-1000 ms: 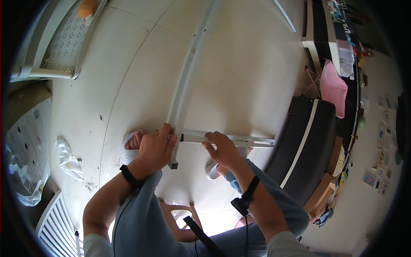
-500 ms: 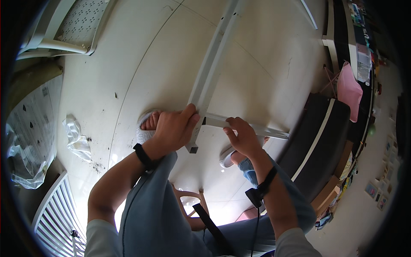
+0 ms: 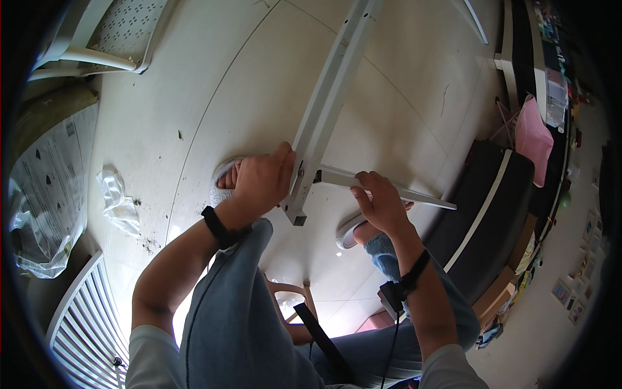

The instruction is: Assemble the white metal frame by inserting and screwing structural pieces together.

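Both hands on a white metal frame

Nearest: blue jeans (image 3: 236,311), knees apart, black strap (image 3: 321,343) between the thighs. Wooden stool (image 3: 310,299) partly visible past the strap. Black band on each wrist; small black box (image 3: 390,298) with cable at the right one.

Left hand (image 3: 260,185): fingers curled on the left side of the long bar (image 3: 334,91), close to its near end, holding it; fingertips hidden. Right hand (image 3: 382,204): holding the crossbar (image 3: 424,198), fingers bent over the top, thumb on the near side, narrow grip. Frame sits ahead of the knees; crossbar goes off right from the long bar near its near end, dark piece at the joint. Long bar runs away, out past the top edge.

Grey slippers (image 3: 350,232) on both feet, one each side of the long bar's near end. Left floor: crumpled white plastic (image 3: 118,202), dark crumbs beside it. Right: dark bench (image 3: 483,207) with pale stripe; can't tell if crossbar touches it. Farther: pink cloth (image 3: 534,146) right, perforated white chair (image 3: 126,35) upper left.
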{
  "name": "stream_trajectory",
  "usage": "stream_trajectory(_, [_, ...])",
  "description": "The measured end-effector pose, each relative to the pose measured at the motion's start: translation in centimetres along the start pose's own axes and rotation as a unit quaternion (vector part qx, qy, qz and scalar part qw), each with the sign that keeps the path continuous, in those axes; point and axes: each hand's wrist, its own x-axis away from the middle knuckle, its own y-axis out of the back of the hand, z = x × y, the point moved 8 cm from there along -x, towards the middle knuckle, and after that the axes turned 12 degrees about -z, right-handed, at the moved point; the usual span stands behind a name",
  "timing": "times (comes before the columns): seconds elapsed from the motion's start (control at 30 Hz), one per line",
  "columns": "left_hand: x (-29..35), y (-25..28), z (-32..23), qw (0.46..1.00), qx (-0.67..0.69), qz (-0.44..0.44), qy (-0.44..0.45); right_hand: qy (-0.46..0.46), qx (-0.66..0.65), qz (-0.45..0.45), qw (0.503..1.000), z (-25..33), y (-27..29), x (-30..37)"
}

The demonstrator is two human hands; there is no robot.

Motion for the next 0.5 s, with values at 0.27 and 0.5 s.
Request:
stream_trajectory(0.27, [0.3,0.5,-2.7,0.994,0.065,-0.009,-0.093,-0.017,-0.007,0.01,1.0,-0.3,-0.3,0.4])
stream_trajectory(0.5, [0.4,0.0,-2.1,0.997,0.006,-0.04,-0.07,-0.021,0.002,0.003,1.0,0.0,-0.2,0.4])
